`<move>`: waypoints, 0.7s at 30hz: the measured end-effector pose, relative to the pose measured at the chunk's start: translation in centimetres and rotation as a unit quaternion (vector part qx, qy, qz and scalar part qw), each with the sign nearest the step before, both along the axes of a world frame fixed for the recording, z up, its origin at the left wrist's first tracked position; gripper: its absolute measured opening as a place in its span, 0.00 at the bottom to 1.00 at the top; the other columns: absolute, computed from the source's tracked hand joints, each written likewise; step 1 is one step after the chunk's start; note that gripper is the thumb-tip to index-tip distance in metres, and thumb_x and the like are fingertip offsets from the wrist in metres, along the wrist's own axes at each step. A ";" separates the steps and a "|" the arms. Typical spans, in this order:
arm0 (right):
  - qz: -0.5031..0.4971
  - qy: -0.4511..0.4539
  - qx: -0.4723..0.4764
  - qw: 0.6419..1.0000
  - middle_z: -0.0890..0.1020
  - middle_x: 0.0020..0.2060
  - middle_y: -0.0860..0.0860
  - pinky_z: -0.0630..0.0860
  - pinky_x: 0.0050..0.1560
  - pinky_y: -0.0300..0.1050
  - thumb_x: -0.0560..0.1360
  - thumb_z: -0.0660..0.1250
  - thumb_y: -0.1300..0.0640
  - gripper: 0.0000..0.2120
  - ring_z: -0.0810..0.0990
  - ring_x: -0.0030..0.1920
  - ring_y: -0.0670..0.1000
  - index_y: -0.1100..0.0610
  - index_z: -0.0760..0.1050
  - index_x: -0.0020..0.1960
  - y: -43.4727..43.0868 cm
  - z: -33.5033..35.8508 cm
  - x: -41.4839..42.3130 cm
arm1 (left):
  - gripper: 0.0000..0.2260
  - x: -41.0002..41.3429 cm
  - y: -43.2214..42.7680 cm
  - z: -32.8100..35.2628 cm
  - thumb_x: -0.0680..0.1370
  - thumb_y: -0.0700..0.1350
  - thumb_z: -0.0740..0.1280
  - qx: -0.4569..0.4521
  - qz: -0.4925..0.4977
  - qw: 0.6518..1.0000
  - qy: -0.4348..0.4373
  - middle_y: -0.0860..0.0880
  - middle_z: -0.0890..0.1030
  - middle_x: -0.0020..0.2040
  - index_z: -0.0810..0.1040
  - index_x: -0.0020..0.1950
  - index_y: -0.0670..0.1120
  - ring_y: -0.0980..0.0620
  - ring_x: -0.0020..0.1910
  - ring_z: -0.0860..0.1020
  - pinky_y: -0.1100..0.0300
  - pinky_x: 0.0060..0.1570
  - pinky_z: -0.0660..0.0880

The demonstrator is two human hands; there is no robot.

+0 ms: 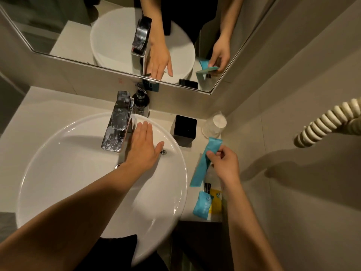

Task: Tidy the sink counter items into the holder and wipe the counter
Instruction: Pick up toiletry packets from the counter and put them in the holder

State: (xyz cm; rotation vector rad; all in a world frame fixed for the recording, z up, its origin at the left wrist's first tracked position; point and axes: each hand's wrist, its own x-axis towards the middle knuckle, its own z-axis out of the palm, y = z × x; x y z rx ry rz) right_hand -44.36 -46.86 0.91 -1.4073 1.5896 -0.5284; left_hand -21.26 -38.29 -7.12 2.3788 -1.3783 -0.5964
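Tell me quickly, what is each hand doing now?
Left hand: open, flat over the sink, holding nothing.
Right hand: closed on the long blue packet.

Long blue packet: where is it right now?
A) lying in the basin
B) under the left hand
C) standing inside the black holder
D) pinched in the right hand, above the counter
D: the right hand pinches the long blue packet with its fingers, short of the black holder.

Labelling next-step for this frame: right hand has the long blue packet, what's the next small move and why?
Probably carry the long blue flat packet, pinched in the right hand, over to the open black square holder and drop it in: the holder looks empty, and other sachets remain on the counter.
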 end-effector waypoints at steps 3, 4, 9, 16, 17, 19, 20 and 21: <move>-0.014 -0.047 -0.055 0.997 0.77 0.34 0.49 0.78 0.47 0.52 0.77 0.71 0.61 0.03 0.76 0.38 0.49 0.58 0.78 0.46 -1.1 3.4 1.0 | 0.36 0.0 0.0 -0.3 0.84 0.59 0.56 0.003 -0.004 1.000 0.004 0.42 0.47 0.84 0.46 0.83 0.40 0.43 0.83 0.42 0.48 0.80 0.42; -0.015 -0.063 -0.074 0.995 0.77 0.34 0.50 0.78 0.47 0.52 0.77 0.71 0.61 0.02 0.75 0.38 0.50 0.58 0.78 0.46 -1.5 4.6 1.4 | 0.36 0.1 0.0 -0.3 0.84 0.59 0.56 0.004 -0.005 1.000 0.005 0.42 0.46 0.84 0.46 0.83 0.40 0.43 0.83 0.42 0.48 0.81 0.42; 0.002 -0.149 -0.170 0.974 0.76 0.37 0.53 0.76 0.43 0.45 0.77 0.71 0.61 0.02 0.72 0.37 0.50 0.56 0.80 0.49 -3.3 9.9 5.4 | 0.36 0.1 0.0 -0.5 0.84 0.59 0.55 0.003 -0.007 1.000 0.004 0.41 0.45 0.84 0.45 0.83 0.40 0.43 0.83 0.41 0.50 0.79 0.40; 0.043 -0.139 -0.190 0.971 0.74 0.32 0.47 0.70 0.34 0.34 0.77 0.70 0.63 0.03 0.66 0.29 0.40 0.62 0.79 0.50 -6.2 6.9 11.2 | 0.36 0.2 -0.1 -0.9 0.84 0.60 0.53 0.007 -0.009 1.000 0.004 0.42 0.41 0.84 0.43 0.83 0.40 0.45 0.82 0.38 0.53 0.77 0.35; 0.045 -0.125 -0.176 0.975 0.74 0.33 0.46 0.70 0.34 0.33 0.77 0.71 0.63 0.03 0.68 0.29 0.39 0.62 0.78 0.50 -6.4 5.7 11.7 | 0.36 0.2 -0.1 -1.0 0.84 0.60 0.53 0.007 -0.009 1.000 0.006 0.43 0.41 0.84 0.42 0.83 0.40 0.46 0.82 0.37 0.53 0.77 0.35; 0.049 -0.091 -0.140 0.985 0.76 0.34 0.47 0.70 0.35 0.33 0.77 0.71 0.62 0.04 0.71 0.31 0.39 0.62 0.78 0.49 -6.6 3.3 12.4 | 0.36 0.2 0.0 -1.0 0.84 0.59 0.53 -0.001 -0.009 1.000 0.018 0.43 0.41 0.84 0.42 0.83 0.41 0.46 0.82 0.37 0.53 0.78 0.35; 0.050 -0.075 -0.122 0.988 0.77 0.35 0.48 0.71 0.37 0.35 0.77 0.71 0.61 0.05 0.72 0.33 0.40 0.62 0.78 0.49 -6.7 2.2 12.6 | 0.36 0.2 0.0 -1.0 0.84 0.59 0.53 -0.005 -0.009 1.000 0.024 0.43 0.40 0.84 0.42 0.83 0.41 0.47 0.82 0.36 0.53 0.78 0.35; 0.049 -0.063 -0.106 0.991 0.78 0.37 0.49 0.72 0.38 0.38 0.77 0.71 0.60 0.06 0.74 0.35 0.43 0.62 0.77 0.49 -6.8 1.2 12.8 | 0.36 0.2 0.0 -1.1 0.84 0.59 0.53 -0.006 -0.009 1.000 0.029 0.43 0.40 0.84 0.42 0.83 0.41 0.47 0.82 0.36 0.53 0.79 0.35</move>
